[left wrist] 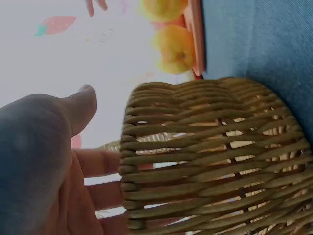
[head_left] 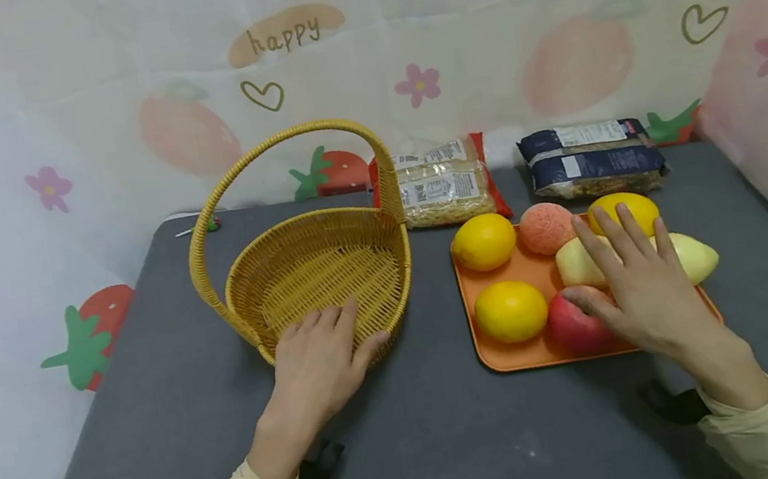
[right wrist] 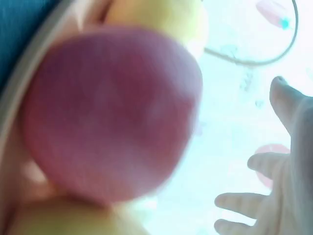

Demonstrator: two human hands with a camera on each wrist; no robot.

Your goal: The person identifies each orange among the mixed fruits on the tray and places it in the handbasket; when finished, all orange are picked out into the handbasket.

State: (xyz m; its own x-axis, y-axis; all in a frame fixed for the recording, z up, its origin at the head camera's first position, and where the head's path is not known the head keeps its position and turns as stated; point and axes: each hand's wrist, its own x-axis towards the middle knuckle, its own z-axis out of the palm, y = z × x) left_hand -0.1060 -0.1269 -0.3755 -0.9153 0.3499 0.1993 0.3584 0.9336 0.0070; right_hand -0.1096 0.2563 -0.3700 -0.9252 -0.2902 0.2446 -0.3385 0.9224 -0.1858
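A yellow wicker basket (head_left: 329, 273) with a tall arched handle stands left of centre. My left hand (head_left: 320, 358) reaches over its near rim, fingers extended inside. In the left wrist view the thumb (left wrist: 80, 107) stands apart from the basket's woven wall (left wrist: 215, 161). My right hand (head_left: 644, 290) is spread above an orange tray (head_left: 508, 354) of fruit, holding nothing. Beneath and around it are a red round fruit (head_left: 578, 323), pale yellow-green long fruits (head_left: 692, 258) and a yellow fruit (head_left: 624, 210). In the right wrist view the red fruit (right wrist: 112, 112) appears large beside the outstretched fingers.
Lemons (head_left: 511, 311) lie on the tray's left side, with a rough pinkish-orange ball-shaped fruit (head_left: 546, 228) at its back. Behind stand a red-edged clear food packet (head_left: 443, 184) and a dark blue one (head_left: 590, 161). A patterned cloth (head_left: 441, 29) hangs behind the grey table (head_left: 418, 452).
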